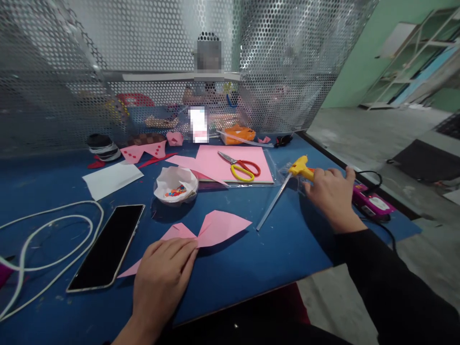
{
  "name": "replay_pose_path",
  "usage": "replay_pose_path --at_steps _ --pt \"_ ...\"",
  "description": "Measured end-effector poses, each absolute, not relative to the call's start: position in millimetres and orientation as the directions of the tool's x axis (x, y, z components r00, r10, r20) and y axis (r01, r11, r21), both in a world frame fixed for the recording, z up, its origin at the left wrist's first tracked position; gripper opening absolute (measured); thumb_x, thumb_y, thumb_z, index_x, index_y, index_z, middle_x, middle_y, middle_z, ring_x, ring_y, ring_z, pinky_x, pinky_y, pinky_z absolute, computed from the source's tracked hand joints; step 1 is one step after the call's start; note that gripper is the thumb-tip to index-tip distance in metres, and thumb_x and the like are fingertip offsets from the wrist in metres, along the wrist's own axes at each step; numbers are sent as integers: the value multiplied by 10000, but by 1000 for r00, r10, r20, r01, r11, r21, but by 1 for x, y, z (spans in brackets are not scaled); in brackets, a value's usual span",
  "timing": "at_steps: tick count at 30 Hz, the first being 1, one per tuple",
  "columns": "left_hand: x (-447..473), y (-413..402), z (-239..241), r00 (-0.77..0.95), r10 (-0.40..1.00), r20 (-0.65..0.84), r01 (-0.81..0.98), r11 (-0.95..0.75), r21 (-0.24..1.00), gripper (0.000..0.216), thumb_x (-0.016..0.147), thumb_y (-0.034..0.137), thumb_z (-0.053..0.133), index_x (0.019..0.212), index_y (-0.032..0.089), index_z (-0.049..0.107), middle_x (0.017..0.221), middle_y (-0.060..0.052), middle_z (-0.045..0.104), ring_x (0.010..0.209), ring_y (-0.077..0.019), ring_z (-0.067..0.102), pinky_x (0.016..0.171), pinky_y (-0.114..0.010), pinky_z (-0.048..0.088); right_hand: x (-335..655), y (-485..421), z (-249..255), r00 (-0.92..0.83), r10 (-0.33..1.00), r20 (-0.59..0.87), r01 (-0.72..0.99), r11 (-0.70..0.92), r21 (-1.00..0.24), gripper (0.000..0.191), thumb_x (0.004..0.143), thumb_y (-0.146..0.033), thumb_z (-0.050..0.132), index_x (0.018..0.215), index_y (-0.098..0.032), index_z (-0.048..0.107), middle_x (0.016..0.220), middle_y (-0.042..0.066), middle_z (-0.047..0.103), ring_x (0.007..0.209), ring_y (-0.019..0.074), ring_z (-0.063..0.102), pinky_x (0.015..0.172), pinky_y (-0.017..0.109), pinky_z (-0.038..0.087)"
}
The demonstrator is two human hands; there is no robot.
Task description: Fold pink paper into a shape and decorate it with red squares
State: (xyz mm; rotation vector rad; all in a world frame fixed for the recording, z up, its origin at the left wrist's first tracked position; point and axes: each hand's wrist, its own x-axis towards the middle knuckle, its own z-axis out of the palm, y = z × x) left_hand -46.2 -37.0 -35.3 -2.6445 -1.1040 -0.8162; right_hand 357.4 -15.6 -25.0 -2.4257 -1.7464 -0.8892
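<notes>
My left hand lies over a folded pink paper piece, its fingers together near the fold; part of the paper is hidden beneath it. The wing-like paper points right and also sticks out past my hand at the left. On the right, my right hand is closed around the handle of a yellow glue gun. A long clear glue stick slants down from the gun toward the front. A paper-lined bowl with small colourful pieces stands behind the pink paper.
Red-and-yellow scissors lie on pink sheets. A black phone and white cable are at left. A purple power strip sits by the right edge. Perforated metal rises behind, with a person beyond.
</notes>
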Motion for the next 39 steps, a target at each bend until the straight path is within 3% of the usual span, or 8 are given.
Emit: replay_pose_path --at_steps 6,16,22,25,28,30,33,39 --pt "-46 -36 -36 569 601 561 694 -717 64 175 955 197 536 955 180 710 907 -42 781 810 -230 708 775 -391 412 336 -2 -30 270 823 499 839 -455 298 497 822 -396 548 1126 -3 534 943 242 659 920 373 554 1027 567 225" --pt "-43 -38 -36 527 625 576 692 -709 136 180 951 188 546 925 180 724 885 -30 784 800 -210 710 779 -369 415 378 -12 -31 209 860 465 857 -390 338 500 813 -247 580 1226 26 510 949 236 689 935 343 607 1045 504 243" --pt "-41 -42 -38 520 637 569 683 -710 172 167 941 144 558 928 186 720 886 -4 777 810 -194 701 786 -357 416 351 -43 -4 115 837 534 912 -302 277 440 900 -233 559 1295 -45 520 1282 256 611 1111 326 601 1041 464 328" --pt "-33 -44 -37 522 630 575 672 -719 178 165 944 141 551 924 178 710 891 -3 773 805 -186 691 778 -350 418 283 -65 0 -127 748 652 992 95 83 341 931 -290 580 1238 -142 591 1196 171 676 1099 283 626 1050 459 378" --pt "-22 -48 -36 534 624 571 665 -727 172 174 951 140 533 920 172 701 894 -6 771 799 -184 685 768 -347 418 212 -78 -14 -382 744 548 877 479 -39 236 945 -275 587 1159 -186 632 1140 77 720 1137 253 616 1137 501 272" --pt "-17 -49 -37 547 619 564 661 -732 162 190 957 135 513 914 165 696 890 -13 770 787 -185 681 757 -346 422 182 -80 -30 -443 722 532 820 566 -85 179 974 -193 527 1095 -184 659 1081 41 740 1122 226 618 1153 473 243" --pt "-21 -52 -39 567 615 548 651 -742 159 198 957 127 501 929 156 695 904 -22 770 805 -193 685 767 -346 441 172 -79 -50 -452 730 512 792 593 -145 251 1009 -147 432 1023 -180 681 984 27 751 970 188 652 1112 435 297" --pt "-46 -58 -43 542 635 550 621 -744 247 162 937 117 567 1008 160 707 970 -27 770 919 -180 695 845 -311 481 186 -83 -54 -351 805 479 806 520 -283 168 986 -175 520 1008 -195 685 995 27 748 923 183 652 924 375 434"
